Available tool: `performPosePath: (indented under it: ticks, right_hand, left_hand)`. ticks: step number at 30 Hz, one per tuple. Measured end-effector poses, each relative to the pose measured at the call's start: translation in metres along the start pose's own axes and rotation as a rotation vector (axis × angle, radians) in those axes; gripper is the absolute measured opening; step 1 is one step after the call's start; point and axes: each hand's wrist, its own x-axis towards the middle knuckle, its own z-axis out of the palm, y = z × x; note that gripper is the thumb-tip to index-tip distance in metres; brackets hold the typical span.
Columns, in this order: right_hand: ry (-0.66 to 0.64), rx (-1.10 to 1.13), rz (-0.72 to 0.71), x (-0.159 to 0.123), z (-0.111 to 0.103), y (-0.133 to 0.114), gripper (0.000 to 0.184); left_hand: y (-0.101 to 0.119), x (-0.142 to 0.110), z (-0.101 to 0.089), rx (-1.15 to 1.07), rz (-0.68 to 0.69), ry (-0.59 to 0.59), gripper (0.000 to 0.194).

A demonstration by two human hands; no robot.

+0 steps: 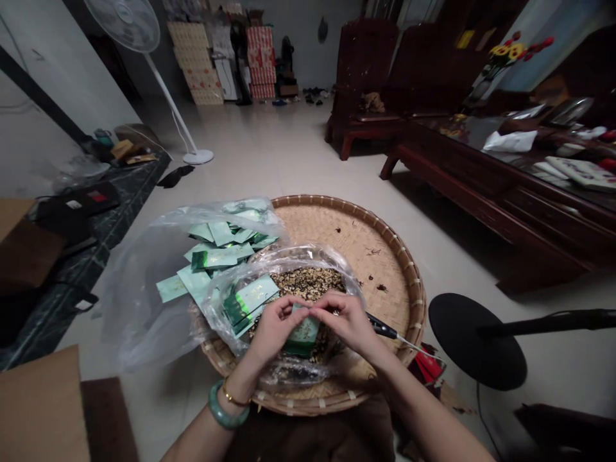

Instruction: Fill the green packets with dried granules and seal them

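Observation:
My left hand (273,328) and my right hand (347,321) both pinch the top edge of one small green packet (303,335), held upright over a clear plastic bag of loose dried tea (308,282). A black-handled tool (385,330) pokes out from behind my right hand. The bag lies on a round woven bamboo tray (380,237) on my lap. A second clear bag (144,289) at the left spills several green packets (216,253) over the tray's edge. My left wrist wears a green bangle.
A black round stand base (474,340) with a pole sits on the floor to the right. A dark wooden bench and table (505,192) run along the right. A white standing fan (144,38) and stacked boxes (206,58) are at the back. Cardboard boxes (41,410) sit at the left.

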Motion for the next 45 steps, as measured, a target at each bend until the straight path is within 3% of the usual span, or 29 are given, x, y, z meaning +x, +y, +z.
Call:
performPosePath:
  ticks: [4,7,12,15,19,21,23,25,27,29,32,35,37,41,45]
  right_hand:
    - [-0.044,-0.015,-0.004,-0.003,-0.005,-0.006,0.022]
    - [-0.057,-0.001,0.068,-0.004,-0.007,-0.007,0.021]
    - [-0.102,0.147,0.23,-0.004,-0.002,0.003,0.019]
    - [-0.059,0.207,0.301,-0.003,0.0,0.009,0.021]
    - [-0.037,0.311,0.364,-0.002,-0.005,0.007,0.032]
    - [-0.023,0.394,0.374,0.0,-0.01,0.002,0.039]
    - [0.035,0.45,0.362,0.001,-0.014,-0.003,0.041]
    - [0.077,0.46,0.346,0.003,-0.016,-0.005,0.041]
    - [0.067,0.449,0.343,0.004,-0.015,-0.005,0.041]
    - [0.034,0.432,0.345,0.004,-0.012,-0.002,0.04]
    - [-0.027,0.389,0.338,0.003,-0.008,0.003,0.034]
    - [-0.065,0.326,0.33,0.001,-0.006,0.007,0.028]
    - [-0.064,0.282,0.328,0.0,-0.004,0.01,0.027]
    - [-0.052,0.169,0.275,-0.003,0.0,0.019,0.024]
    - [-0.038,0.05,0.225,-0.007,0.006,0.026,0.02]
  left_hand:
    - [-0.002,0.001,0.0,0.04,0.062,0.098,0.026]
    - [-0.005,0.0,0.001,0.007,0.074,0.106,0.031]
    - [-0.009,0.0,-0.003,-0.037,0.014,0.075,0.04]
    - [-0.01,-0.001,-0.003,-0.064,-0.029,-0.008,0.046]
    - [-0.012,0.0,-0.005,-0.027,-0.043,-0.092,0.033]
    - [-0.009,0.003,-0.014,-0.089,-0.028,0.058,0.029]
    - [-0.003,0.007,-0.03,-0.324,0.041,0.361,0.029]
    - [0.004,0.01,-0.046,-0.565,0.196,0.646,0.028]
    - [0.007,0.009,-0.057,-0.635,0.183,0.702,0.03]
    - [0.006,0.007,-0.06,-0.434,0.142,0.607,0.032]
    - [-0.004,0.005,-0.058,0.271,0.21,0.447,0.027]
    - [-0.014,0.007,-0.063,0.931,0.334,0.419,0.028]
    - [-0.018,0.009,-0.069,1.184,0.326,0.397,0.032]
    - [-0.019,0.012,-0.078,1.375,0.305,0.362,0.03]
    - [-0.016,0.011,-0.078,1.308,0.383,0.401,0.019]
